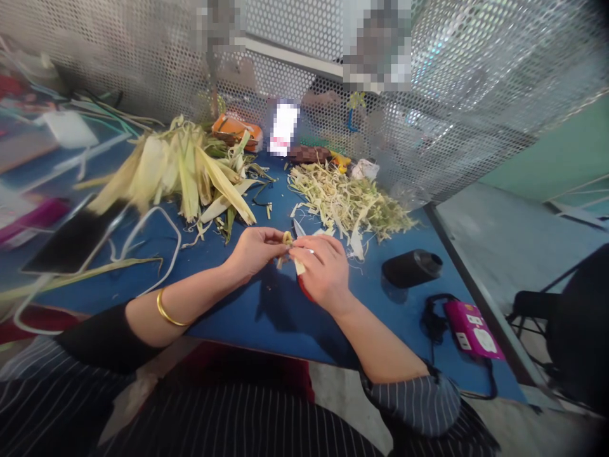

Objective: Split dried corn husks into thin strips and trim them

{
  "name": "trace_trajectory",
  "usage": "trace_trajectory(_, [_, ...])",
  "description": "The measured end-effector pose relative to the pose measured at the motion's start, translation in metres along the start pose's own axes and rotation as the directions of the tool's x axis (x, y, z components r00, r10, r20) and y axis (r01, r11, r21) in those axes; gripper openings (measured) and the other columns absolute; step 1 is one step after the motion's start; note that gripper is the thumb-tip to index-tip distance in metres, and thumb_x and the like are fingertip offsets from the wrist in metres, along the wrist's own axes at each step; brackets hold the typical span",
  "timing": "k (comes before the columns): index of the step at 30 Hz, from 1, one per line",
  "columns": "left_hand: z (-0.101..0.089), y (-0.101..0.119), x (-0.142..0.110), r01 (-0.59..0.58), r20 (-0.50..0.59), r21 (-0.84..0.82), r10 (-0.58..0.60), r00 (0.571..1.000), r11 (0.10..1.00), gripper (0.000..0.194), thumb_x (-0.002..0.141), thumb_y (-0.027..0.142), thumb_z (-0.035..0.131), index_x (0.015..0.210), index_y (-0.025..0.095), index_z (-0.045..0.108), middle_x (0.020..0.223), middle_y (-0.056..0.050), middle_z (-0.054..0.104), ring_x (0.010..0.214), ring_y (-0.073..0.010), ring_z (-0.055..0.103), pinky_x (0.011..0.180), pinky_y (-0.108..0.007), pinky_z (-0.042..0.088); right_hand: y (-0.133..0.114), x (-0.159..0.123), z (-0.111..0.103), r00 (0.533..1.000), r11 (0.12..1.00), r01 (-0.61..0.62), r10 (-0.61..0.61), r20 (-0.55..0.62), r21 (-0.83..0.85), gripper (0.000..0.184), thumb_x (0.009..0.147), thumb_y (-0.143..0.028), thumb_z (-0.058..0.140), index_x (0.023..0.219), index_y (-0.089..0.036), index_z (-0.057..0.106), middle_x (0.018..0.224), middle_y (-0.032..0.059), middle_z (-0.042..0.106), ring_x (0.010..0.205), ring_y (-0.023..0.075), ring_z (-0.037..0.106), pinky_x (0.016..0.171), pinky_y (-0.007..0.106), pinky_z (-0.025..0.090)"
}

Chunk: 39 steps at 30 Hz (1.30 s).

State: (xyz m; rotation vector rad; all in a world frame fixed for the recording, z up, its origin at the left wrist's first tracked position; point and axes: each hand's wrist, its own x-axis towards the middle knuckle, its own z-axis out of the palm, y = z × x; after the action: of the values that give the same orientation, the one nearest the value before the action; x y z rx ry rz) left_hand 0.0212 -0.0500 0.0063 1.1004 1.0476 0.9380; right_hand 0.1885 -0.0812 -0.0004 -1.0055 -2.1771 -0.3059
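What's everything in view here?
Table: one, blue, centre
Husk strip: one, yellowish, centre
Scissors: one pair, red handles, centre
Corn husks: one pile, yellowish, centre left
Husk shreds: one heap, pale green, centre right
Packet: one, orange, table's back
Phone: one, lit white, beside packet
Flat device: one, black, left
Cable: at least one, white, left
Cylinder: one, black, right
Soft pack: one, magenta, right
Perforated panel: one, silver, back
Chair: one, black, far right
Bangle: one, gold, left forearm
Left hand: one, bare, centre
Right hand: one, bare, centre

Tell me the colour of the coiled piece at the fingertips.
The coiled piece is pale yellow; see the head view.
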Motion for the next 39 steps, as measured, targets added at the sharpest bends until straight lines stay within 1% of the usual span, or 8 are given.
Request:
trace_trajectory(5, [-0.001,-0.005,-0.001,-0.001,0.118,0.069,-0.007,0.993,0.998,0.023,0.068,0.024,0.071,0.087,0.012,0.074,0.063,-0.002,0.066,0.052,-0.0087,0.053,0.051,-0.021,0.04,0.002,0.001,0.004,0.964,0.958,-0.263,0.257,0.068,0.117,0.009,0.09,-0.019,0.048,0.088,-0.021,0.056,0.094,0.0039,0.069,0.093,0.0162,0.062,0.092,0.035,0.041])
trace_trajectory(9, [-0.002,-0.006,-0.002,-0.003,0.175,0.106,-0.016,0.984,0.994,0.024,0.073,0.027,0.067,0.09,0.012,0.073,0.059,-0.002,0.063,0.049,-0.0075,0.049,0.049,-0.02,0.037,0.004,0.0,0.005,0.869,0.87,-0.485,0.467,0.162,0.094,0.012,0.09,-0.027,0.048,0.082,-0.02,0.054,0.082,0.0044,0.064,0.075,0.0173,0.058,0.069,0.028,0.042])
trace_trajectory(13, [0.0,-0.003,-0.004,0.003,0.199,0.089,-0.02,0.98,0.996,0.028,0.073,0.032,0.069,0.093,0.013,0.072,0.066,-0.003,0.066,0.054,-0.0091,0.054,0.051,-0.021,0.039,0.002,0.0,0.006,0.785,0.782,-0.611,0.579,0.218,0.125,0.016,0.088,-0.031,0.048,0.076,-0.021,0.05,0.072,0.0015,0.061,0.066,0.015,0.054,0.061,0.026,0.036])
trace_trajectory(17, [0.005,-0.004,-0.006,0.063,0.156,0.033,-0.067,0.986,0.997,0.028,0.064,0.026,0.077,0.088,0.012,0.071,0.069,-0.003,0.067,0.056,-0.0087,0.056,0.052,-0.02,0.041,-0.001,0.0,0.009,0.768,0.75,-0.636,0.594,0.242,0.179,0.018,0.088,-0.032,0.048,0.073,-0.021,0.048,0.068,-0.0003,0.057,0.063,0.0137,0.052,0.061,0.025,0.035])
trace_trajectory(21, [0.005,-0.009,-0.003,0.048,0.106,0.051,-0.053,0.993,0.998,0.025,0.068,0.025,0.074,0.088,0.011,0.073,0.068,-0.004,0.067,0.053,-0.0076,0.054,0.05,-0.019,0.039,0.0,0.002,0.006,0.742,0.713,-0.667,0.608,0.282,0.217,0.022,0.088,-0.036,0.048,0.072,-0.02,0.049,0.064,-0.0017,0.055,0.06,0.0125,0.05,0.06,0.025,0.035])
trace_trajectory(29, [-0.003,-0.003,0.0,0.063,0.09,-0.048,-0.059,0.994,0.997,0.027,0.067,0.028,0.075,0.089,0.012,0.073,0.072,-0.003,0.067,0.053,-0.0067,0.055,0.051,-0.02,0.04,0.017,0.01,-0.017,0.7,0.662,-0.682,0.466,0.541,0.312,0.016,0.086,-0.031,0.051,0.093,-0.021,0.062,0.079,-0.0001,0.066,0.069,0.0134,0.057,0.065,0.026,0.04])
trace_trajectory(36, [-0.003,0.0,0.003,0.121,0.056,-0.141,-0.114,0.992,0.983,0.022,0.067,0.023,0.075,0.086,0.012,0.072,0.07,-0.003,0.068,0.051,-0.0063,0.057,0.053,-0.02,0.044,0.02,0.01,-0.024,0.739,0.537,-0.674,0.482,0.471,0.508,0.015,0.081,-0.027,0.059,0.092,-0.02,0.066,0.071,-0.0009,0.063,0.064,0.0115,0.053,0.064,0.025,0.042])
trace_trajectory(39, [-0.004,0.0,0.003,0.135,0.068,-0.146,-0.126,0.99,0.98,0.023,0.067,0.022,0.075,0.088,0.012,0.072,0.068,-0.002,0.067,0.05,-0.006,0.057,0.051,-0.018,0.043,0.02,0.01,-0.026,0.7,0.394,-0.709,0.496,0.514,0.585,0.013,0.078,-0.027,0.063,0.086,-0.02,0.07,0.07,-0.0005,0.064,0.062,0.0107,0.053,0.062,0.025,0.043])
